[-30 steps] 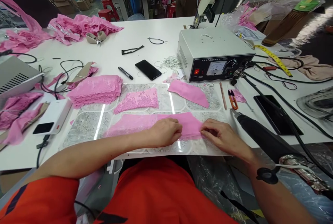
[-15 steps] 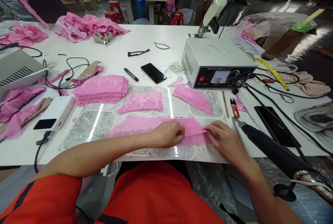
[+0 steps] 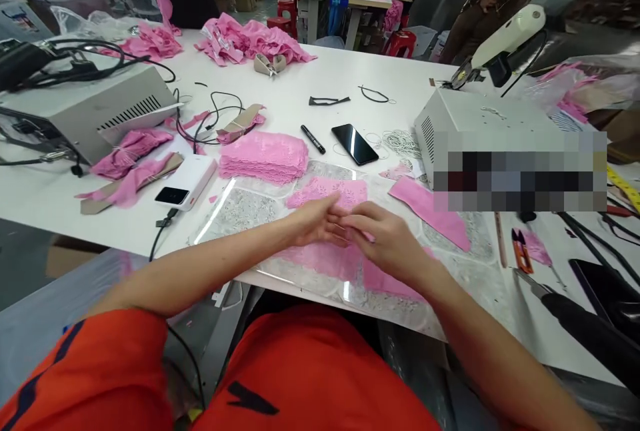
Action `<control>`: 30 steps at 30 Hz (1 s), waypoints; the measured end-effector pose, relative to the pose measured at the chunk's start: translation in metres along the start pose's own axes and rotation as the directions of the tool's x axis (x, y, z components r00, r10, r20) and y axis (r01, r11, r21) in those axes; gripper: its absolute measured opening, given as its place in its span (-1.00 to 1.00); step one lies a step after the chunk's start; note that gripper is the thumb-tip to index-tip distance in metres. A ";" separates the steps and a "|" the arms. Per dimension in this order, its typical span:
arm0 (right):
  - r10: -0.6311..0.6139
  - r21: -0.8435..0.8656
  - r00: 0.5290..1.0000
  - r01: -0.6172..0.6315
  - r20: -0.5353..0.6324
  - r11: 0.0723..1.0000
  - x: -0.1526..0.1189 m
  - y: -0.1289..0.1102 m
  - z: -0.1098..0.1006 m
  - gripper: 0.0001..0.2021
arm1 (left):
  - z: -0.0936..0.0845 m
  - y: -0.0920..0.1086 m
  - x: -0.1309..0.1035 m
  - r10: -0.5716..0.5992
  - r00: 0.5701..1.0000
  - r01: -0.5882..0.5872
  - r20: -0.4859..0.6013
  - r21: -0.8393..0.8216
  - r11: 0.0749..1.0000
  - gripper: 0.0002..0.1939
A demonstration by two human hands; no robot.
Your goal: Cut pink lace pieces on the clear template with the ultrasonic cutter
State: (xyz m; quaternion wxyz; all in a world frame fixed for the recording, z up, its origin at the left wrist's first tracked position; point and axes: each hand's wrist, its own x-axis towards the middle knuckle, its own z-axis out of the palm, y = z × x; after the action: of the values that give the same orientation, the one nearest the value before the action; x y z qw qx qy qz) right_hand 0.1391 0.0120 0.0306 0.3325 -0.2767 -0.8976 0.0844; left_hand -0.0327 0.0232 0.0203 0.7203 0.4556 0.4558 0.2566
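My left hand reaches over the clear patterned mat, fingers loosely stretched out, palm turned toward my right hand. My right hand meets it at the fingertips in a pinch; whatever lies between those fingers is too small or hidden to name. Below both hands lies a pink fabric panel, partly covered by them, with a darker pink part toward the right. Just behind my left hand is a pink lace piece. A curved pink fabric piece rests to the right.
A stack of pink lace, a white power bank, a marker and a phone surround the mat. Orange thread snips and a black-handled tool lie right. Grey machine boxes stand left and right. People stand behind.
Both hands have lifted off the pink panel and come together over the mat, nearer the lace piece. My left hand has uncurled. The view has turned left.
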 end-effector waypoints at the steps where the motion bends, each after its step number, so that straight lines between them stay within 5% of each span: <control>1: -0.050 0.068 0.998 0.047 0.044 0.997 0.010 -0.005 0.011 -0.79 | -0.012 -0.001 -0.008 -0.014 1.000 0.013 -0.022 -0.041 0.999 -0.36; 5: -0.085 0.236 0.990 0.056 0.116 0.970 0.029 -0.015 0.030 -0.74 | -0.046 -0.010 -0.036 -0.056 0.994 0.046 -0.093 -0.113 0.993 -0.34; 8: 0.137 0.257 0.979 -0.172 0.150 0.951 0.021 -0.004 0.015 -0.75 | -0.053 -0.018 -0.047 -0.057 0.983 0.048 -0.173 -0.057 0.997 -0.53; 12: 0.486 0.114 0.857 -0.507 0.173 0.854 -0.012 0.023 -0.014 -0.87 | -0.049 -0.024 -0.049 0.031 0.970 -0.017 -0.242 0.058 0.998 -0.72; 15: 0.610 0.060 0.769 -0.629 0.188 0.775 -0.039 0.031 -0.023 -0.84 | -0.046 -0.024 -0.053 0.114 0.957 -0.068 -0.267 0.173 0.983 -0.77; 21: 0.623 0.055 0.747 -0.650 0.234 0.758 -0.060 0.018 -0.018 -0.82 | -0.054 -0.027 -0.075 0.312 0.913 -0.096 -0.263 0.606 0.790 -0.66; 30: 0.588 0.049 0.785 -0.606 0.194 0.794 -0.049 0.024 0.000 -0.87 | -0.060 -0.028 -0.088 0.366 0.874 -0.011 -0.321 0.738 0.674 -0.60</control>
State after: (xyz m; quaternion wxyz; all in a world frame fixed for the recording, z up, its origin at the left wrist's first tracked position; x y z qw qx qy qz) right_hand 0.1807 0.0049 -0.0049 0.2258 -0.5200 -0.7827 0.2570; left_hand -0.1269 -0.0333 0.0227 0.3299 0.6740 0.6195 0.2304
